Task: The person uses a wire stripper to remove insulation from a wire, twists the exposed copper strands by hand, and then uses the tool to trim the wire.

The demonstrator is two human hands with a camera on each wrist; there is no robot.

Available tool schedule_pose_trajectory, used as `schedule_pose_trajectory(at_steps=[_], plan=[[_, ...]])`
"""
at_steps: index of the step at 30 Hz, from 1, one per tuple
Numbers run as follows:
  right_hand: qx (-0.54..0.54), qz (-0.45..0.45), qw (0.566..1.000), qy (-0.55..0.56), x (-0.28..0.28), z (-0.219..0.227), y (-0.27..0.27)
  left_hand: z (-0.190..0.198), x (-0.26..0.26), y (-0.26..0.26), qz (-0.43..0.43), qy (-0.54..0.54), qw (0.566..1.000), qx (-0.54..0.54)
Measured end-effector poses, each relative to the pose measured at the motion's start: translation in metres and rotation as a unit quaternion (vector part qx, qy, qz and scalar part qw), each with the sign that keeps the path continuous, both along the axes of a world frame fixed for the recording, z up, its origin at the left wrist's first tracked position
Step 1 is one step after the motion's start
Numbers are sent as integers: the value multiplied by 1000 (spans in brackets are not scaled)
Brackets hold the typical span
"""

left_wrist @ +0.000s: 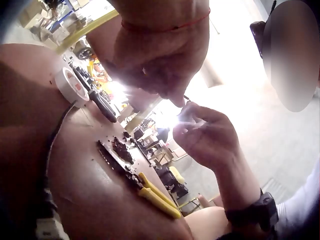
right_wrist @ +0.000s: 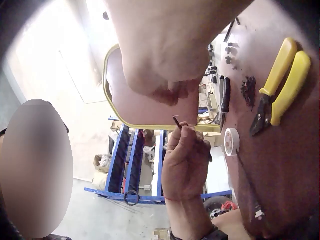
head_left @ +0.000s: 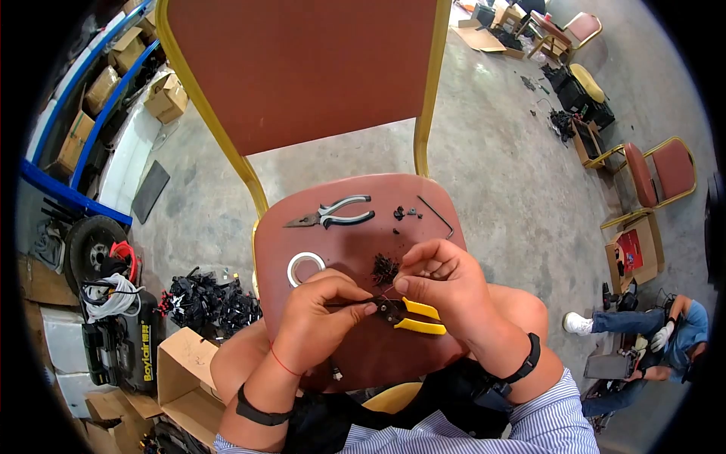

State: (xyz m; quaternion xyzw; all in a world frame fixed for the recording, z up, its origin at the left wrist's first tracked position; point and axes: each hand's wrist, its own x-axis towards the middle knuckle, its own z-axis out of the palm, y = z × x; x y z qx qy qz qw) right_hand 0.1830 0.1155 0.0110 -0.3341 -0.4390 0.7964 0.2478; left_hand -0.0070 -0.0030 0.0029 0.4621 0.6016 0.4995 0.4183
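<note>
A: Where is the dark cable (right_wrist: 177,122), and what holds it?

B: Its end is raised above the yellow-handled tool (head_left: 422,328); the left hand (head_left: 318,321) pinches it between thumb and fingers. The right hand (head_left: 446,281) faces it, fingers bent and thumb near forefinger; whether these grip the fine strand (right_wrist: 174,116) (a hair-thin line) cannot be told.

A: How is such work best done?

B: In our judgement, by supporting the cable close behind its tip and handling the strand gently, lest it snap, clear of the dark clippings (head_left: 384,269) just beyond the tool.

A: What is obscured?

B: The left hand hides the cable's run. Whether the dark lead (left_wrist: 49,155) with a white connector (left_wrist: 50,229), nearer the wearer than the tool, belongs to it is unclear.
</note>
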Motion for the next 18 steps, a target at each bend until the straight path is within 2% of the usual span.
schedule_pose_trajectory(at_steps=[5, 8, 11, 14, 17, 18], plan=[[-5, -6, 1000, -5, -2, -3, -2, 1, 3, 0, 20, 44, 999, -10], [10, -9, 1000, 6, -3, -6, -3, -9, 3, -1, 25, 8, 1000, -16], [24, -10, 1000, 7, -2, -4, -2, 0, 2, -2, -6, 14, 994, -109], [33, -10, 999, 4, 0, -4, -1, -7, 3, -2, -57, -28, 994, -93], [21, -15, 1000, 1, 3, -2, 3, 7, 7, 0, -58, -129, 984, -111], [14, -18, 1000, 0, 3, -2, 4, 6, 7, 0, -60, -132, 983, -116]])
